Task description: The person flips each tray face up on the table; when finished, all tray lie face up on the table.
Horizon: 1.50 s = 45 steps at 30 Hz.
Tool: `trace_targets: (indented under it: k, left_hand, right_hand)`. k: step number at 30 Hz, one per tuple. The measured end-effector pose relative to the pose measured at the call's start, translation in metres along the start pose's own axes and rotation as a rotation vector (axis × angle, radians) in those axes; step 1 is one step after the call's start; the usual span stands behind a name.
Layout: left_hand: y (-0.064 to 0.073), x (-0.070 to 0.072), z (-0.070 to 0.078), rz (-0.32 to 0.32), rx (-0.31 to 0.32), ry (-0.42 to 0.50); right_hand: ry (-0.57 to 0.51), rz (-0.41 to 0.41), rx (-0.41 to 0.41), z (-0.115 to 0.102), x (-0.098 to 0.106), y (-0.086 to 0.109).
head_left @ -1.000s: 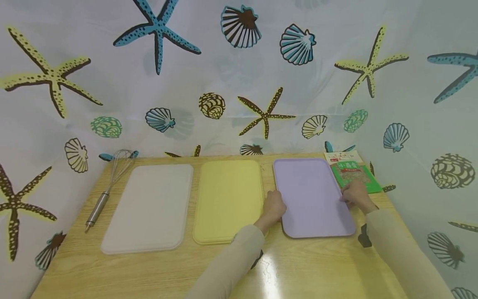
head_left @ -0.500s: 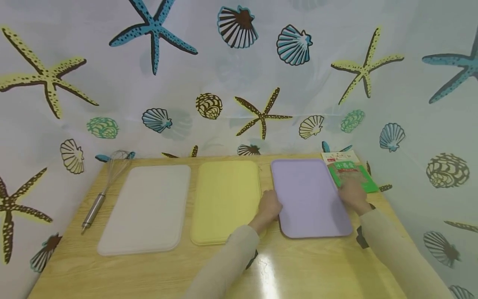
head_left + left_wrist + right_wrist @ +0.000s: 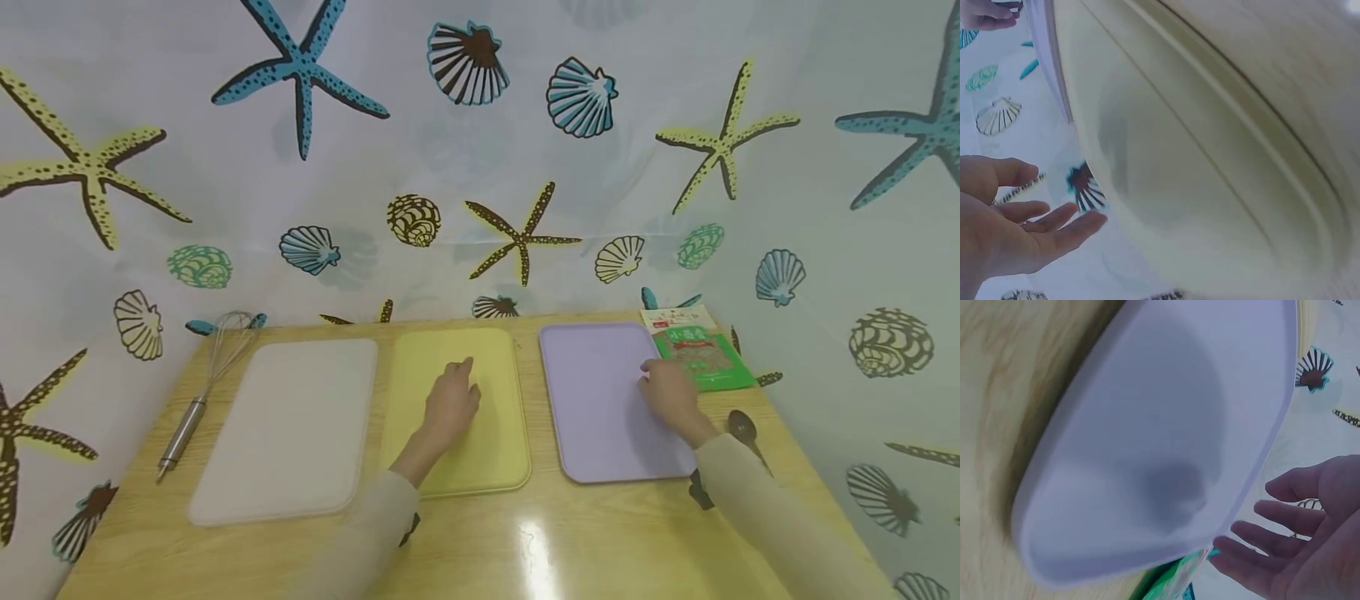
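Note:
Over the yellow tray (image 3: 420, 358) hovers my left hand (image 3: 450, 404), its fingers loosely bent and holding nothing; the left wrist view shows a gap between the fingers (image 3: 1072, 234) and the tray. My right hand (image 3: 670, 396) is above the right side of the purple tray (image 3: 600, 400), relaxed and without anything in it. The hand casts a shadow on that tray in the right wrist view. Beside it lies a green and white food packet (image 3: 701, 354) with a clear window. A dark spoon (image 3: 742, 427) lies right of the purple tray, its handle partly hidden by the right sleeve.
A white tray (image 3: 288, 425) lies left of the yellow one. Farther left is a metal whisk (image 3: 187, 425). The wooden table (image 3: 465, 542) backs onto a curtain (image 3: 375, 167) printed with starfish and shells, which also hangs along both sides.
My left hand has left the purple tray's left edge and moved left over the yellow tray. My right hand has shifted left from the tray's right edge to above it, uncovering the spoon.

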<state>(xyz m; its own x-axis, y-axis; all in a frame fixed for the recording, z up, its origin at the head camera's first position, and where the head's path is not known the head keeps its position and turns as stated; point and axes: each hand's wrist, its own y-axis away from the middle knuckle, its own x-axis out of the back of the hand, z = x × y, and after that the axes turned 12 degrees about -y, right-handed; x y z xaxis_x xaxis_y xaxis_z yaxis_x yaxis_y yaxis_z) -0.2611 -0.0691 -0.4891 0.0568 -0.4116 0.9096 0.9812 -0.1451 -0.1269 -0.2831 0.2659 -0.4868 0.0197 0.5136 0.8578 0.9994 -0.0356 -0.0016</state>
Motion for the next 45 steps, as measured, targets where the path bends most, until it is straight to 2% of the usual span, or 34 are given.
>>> trace_targets:
  k: [3, 7, 11, 15, 19, 30, 35, 40, 45]
  left_hand:
    - [0.010, 0.012, -0.027, 0.020, 0.010, -0.043]
    - [0.021, 0.019, -0.060, -0.016, 0.041, -0.071]
    - [0.026, 0.019, -0.080, -0.074, 0.083, -0.055]
    - [0.031, 0.015, -0.093, -0.118, 0.068, -0.017]
    - [0.037, 0.014, -0.097, -0.147, 0.057, 0.014]
    - [0.040, 0.014, -0.100, -0.176, 0.100, 0.004]
    - [0.043, 0.014, -0.098, -0.213, 0.107, 0.022]
    - [0.047, 0.016, -0.098, -0.198, 0.097, -0.010]
    - [0.051, 0.018, -0.098, -0.186, 0.090, -0.043]
  right_hand:
    - [0.001, 0.017, 0.055, -0.011, -0.011, -0.001]
    - [-0.010, 0.015, 0.085, -0.028, -0.025, -0.001]
    - [-0.045, -0.014, 0.073, -0.052, -0.035, -0.003]
    - [-0.088, -0.037, 0.082, -0.080, -0.043, -0.002]
    - [-0.112, -0.054, 0.123, -0.101, -0.056, -0.002]
    - [-0.148, -0.132, 0.208, -0.143, -0.093, 0.007]
    - [-0.141, -0.153, 0.207, -0.151, -0.107, 0.014]
    - [-0.136, -0.174, 0.191, -0.151, -0.117, 0.021]
    - [-0.132, -0.178, 0.210, -0.148, -0.123, 0.026]
